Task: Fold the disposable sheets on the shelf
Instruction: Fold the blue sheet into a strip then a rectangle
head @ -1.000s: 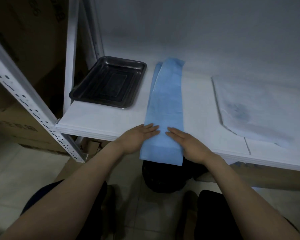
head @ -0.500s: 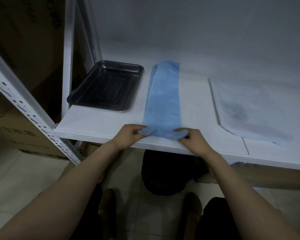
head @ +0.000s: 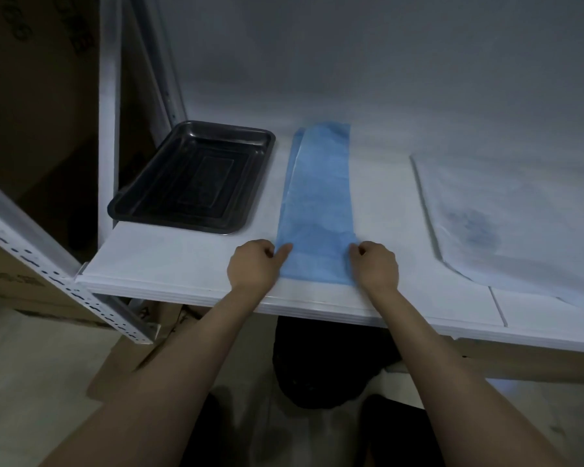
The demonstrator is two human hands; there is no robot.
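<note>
Both hands are down on the blue sheet [head: 316, 210] at its near end: the left hand [head: 254, 267] has its fingers curled in, pinching the sheet's left edge, thumb pointing across onto the blue; the right hand [head: 375, 264] is curled the same way, gripping the right edge. Between the two fists the sheet lies doubled over, a short darker band of blue sitting on top of the strip, its near fold just inside the front lip of the white shelf [head: 189, 261]. From there the sheet runs as one long narrow strip straight away toward the back wall, flat on the shelf board, a paler underlayer peeking out along its far left edge. Left of the sheet, well apart from it, sits a black tray [head: 196, 178], angled slightly. Right of the sheet, another pale sheet [head: 506, 230] is spread flat, with a bluish smudge showing through it.
</note>
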